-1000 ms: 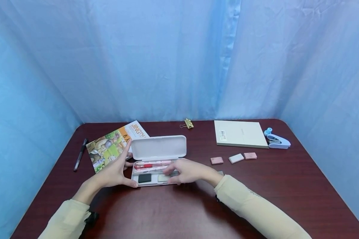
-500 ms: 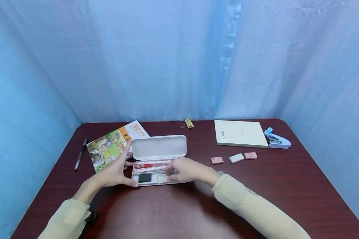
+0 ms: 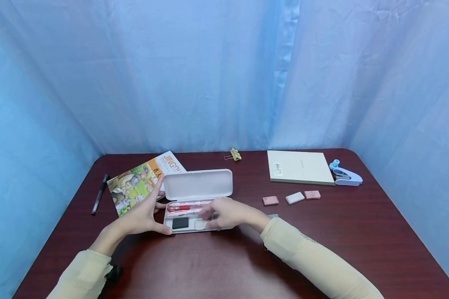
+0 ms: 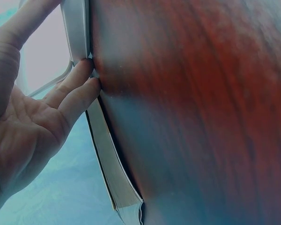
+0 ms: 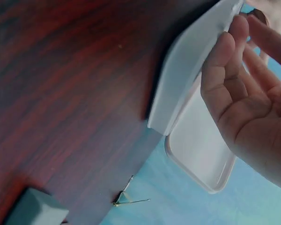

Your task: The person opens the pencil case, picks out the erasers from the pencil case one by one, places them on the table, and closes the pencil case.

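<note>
Dark red wood-grain tabletop (image 3: 359, 232), rounded corners, backed by a blue curtain (image 3: 209, 74).
- Black pen (image 3: 99, 194), far left edge.
- Illustrated booklet (image 3: 134, 187) with orange cover band, right of the pen.
- Gold binder clip (image 3: 235, 154), rear centre.
- Cream notebook (image 3: 299, 167), rear right.
- Blue stapler (image 3: 346, 175), just beside the notebook's right edge.
- Three erasers in a row in front of the notebook: pink (image 3: 270, 201), white (image 3: 295, 197), pink (image 3: 312, 194).
</note>
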Demonstrator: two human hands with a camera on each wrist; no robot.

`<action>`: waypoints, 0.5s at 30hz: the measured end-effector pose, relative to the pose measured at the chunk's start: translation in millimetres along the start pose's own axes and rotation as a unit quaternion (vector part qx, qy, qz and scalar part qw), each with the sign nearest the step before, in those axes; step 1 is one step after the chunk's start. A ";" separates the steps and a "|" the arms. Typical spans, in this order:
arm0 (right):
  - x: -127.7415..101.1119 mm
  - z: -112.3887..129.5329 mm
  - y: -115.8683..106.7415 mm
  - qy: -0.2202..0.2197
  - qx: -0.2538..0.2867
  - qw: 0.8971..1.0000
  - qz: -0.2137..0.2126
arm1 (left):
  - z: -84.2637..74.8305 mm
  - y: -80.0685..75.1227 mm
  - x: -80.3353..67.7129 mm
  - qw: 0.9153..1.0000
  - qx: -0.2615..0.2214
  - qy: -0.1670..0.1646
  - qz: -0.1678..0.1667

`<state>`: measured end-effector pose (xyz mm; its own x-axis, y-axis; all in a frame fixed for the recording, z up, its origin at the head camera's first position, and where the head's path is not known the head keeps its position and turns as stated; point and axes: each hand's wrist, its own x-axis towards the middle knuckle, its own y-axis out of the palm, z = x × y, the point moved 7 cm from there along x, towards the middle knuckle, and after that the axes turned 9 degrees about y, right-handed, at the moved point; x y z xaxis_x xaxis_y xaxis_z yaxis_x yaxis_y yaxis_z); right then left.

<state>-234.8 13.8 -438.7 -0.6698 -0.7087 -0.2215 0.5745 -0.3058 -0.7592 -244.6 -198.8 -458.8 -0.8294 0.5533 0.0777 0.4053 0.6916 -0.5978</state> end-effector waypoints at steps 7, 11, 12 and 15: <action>-5.4 4.4 -2.3 0.028 -0.094 0.994 -0.042 | -0.2 -1.1 1.2 1.000 0.000 0.000 0.001; -5.4 8.4 -0.4 0.043 -0.158 0.983 -0.079 | -0.5 -1.5 0.5 1.000 -0.001 0.000 0.000; -5.1 8.9 0.2 0.044 -0.162 0.982 -0.084 | -0.5 -1.3 0.3 1.000 -0.001 0.000 0.000; -3.8 8.2 1.3 0.047 -0.156 0.982 -0.090 | -0.1 -0.7 -0.6 1.000 -0.001 -0.002 0.001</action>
<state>-227.6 10.9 -433.8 -0.7963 -0.5947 -0.1100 0.2795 -0.2005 -0.9390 -244.4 -199.6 -458.3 -0.8306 0.5520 0.0732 0.4073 0.6918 -0.5963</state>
